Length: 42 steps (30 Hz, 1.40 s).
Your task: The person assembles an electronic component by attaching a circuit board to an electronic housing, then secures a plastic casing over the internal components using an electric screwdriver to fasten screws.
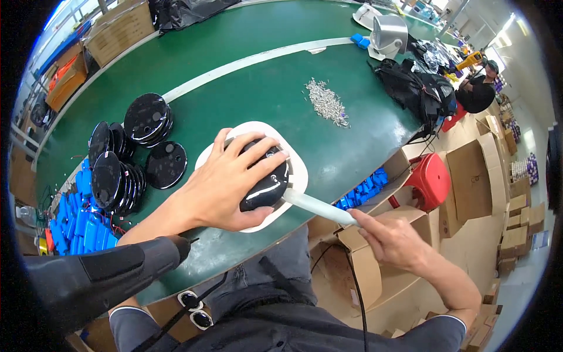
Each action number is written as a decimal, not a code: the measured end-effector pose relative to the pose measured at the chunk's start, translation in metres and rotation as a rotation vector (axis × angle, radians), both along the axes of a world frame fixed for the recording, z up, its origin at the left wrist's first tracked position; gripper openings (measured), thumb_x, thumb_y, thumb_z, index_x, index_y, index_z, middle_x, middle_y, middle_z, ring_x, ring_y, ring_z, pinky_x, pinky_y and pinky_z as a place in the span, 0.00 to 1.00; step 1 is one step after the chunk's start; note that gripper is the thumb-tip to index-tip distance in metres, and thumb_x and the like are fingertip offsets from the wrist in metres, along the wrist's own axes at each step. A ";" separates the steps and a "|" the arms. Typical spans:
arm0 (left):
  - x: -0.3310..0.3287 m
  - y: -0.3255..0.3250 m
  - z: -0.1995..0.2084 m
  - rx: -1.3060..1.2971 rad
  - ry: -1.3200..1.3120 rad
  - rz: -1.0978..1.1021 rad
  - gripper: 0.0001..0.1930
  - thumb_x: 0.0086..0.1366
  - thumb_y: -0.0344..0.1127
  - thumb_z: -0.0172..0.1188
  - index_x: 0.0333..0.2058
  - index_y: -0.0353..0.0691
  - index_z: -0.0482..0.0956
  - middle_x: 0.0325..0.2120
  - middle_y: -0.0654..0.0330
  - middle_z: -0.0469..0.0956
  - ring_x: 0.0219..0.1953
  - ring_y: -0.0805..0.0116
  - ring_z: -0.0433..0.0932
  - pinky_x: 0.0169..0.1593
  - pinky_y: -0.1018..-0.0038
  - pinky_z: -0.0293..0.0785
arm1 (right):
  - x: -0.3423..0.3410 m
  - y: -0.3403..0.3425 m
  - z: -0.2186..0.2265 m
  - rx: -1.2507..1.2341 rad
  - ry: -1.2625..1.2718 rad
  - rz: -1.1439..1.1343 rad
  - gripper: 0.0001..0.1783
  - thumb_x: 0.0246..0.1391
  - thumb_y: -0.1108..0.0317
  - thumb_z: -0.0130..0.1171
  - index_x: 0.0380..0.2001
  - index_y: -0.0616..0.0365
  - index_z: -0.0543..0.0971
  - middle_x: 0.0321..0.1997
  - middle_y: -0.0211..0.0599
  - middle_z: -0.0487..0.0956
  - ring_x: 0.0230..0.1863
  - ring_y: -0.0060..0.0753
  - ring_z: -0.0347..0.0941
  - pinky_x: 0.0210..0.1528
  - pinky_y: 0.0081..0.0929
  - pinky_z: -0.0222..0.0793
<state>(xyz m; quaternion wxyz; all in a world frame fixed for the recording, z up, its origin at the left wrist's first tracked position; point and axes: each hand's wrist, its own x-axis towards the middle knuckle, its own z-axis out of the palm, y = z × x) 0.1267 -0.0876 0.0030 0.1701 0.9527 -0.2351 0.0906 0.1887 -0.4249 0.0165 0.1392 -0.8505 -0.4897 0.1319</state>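
A long green surface (pixel 246 88) runs through a workshop, cardboard cartons stacked on the floor to the person's right and along the far side.

Nearest, at the surface's near edge, a dark power screwdriver (pixel 111 270) hangs in front of the left forearm, held by nothing visible. Just beyond it the left hand (pixel 220 188) lies spread over a glossy black domed housing (pixel 267 188), fingers splayed across the top, pressing more than clasping. The housing sits on a white rounded-square base (pixel 299 170) close to the near edge. Off that edge, the right hand (pixel 393 240) has its grip closed around the end of a pale cylindrical stem (pixel 319 206) that runs into the housing's side.

The housing looks like hard, polished plastic: stiff, probably light, slick under a palm and easily scuffed, so a flat hand on the dome and a firm hold on the matt stem seem the safest purchase.

Toward the left edge stand stacks of shiny black discs (pixel 126 158), then blue battery packs (pixel 79 220). Farther in, right of centre, lies a heap of small silver screws (pixel 328 102); at the far right end, a grey fan-like unit (pixel 388 34) and black bags (pixel 419 88)
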 end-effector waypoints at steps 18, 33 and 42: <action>0.002 0.003 -0.008 -0.090 -0.076 0.052 0.41 0.45 0.46 0.68 0.59 0.40 0.66 0.57 0.50 0.68 0.60 0.49 0.64 0.60 0.47 0.54 | -0.016 0.010 -0.008 -0.080 -0.011 -0.097 0.29 0.60 0.67 0.53 0.64 0.53 0.63 0.21 0.47 0.75 0.20 0.57 0.73 0.22 0.50 0.70; 0.000 -0.003 -0.010 -0.026 -0.071 0.145 0.42 0.49 0.53 0.67 0.60 0.40 0.65 0.58 0.49 0.67 0.63 0.48 0.63 0.64 0.44 0.51 | -0.016 0.014 0.009 -0.056 -0.041 -0.114 0.22 0.62 0.66 0.51 0.59 0.55 0.67 0.22 0.47 0.77 0.23 0.57 0.75 0.24 0.52 0.68; 0.005 -0.008 -0.020 -0.089 -0.171 0.180 0.39 0.50 0.51 0.69 0.58 0.38 0.67 0.54 0.50 0.70 0.60 0.49 0.64 0.62 0.41 0.49 | -0.015 0.019 0.016 -0.044 -0.111 -0.134 0.21 0.62 0.65 0.51 0.58 0.53 0.69 0.22 0.45 0.77 0.23 0.54 0.75 0.24 0.51 0.69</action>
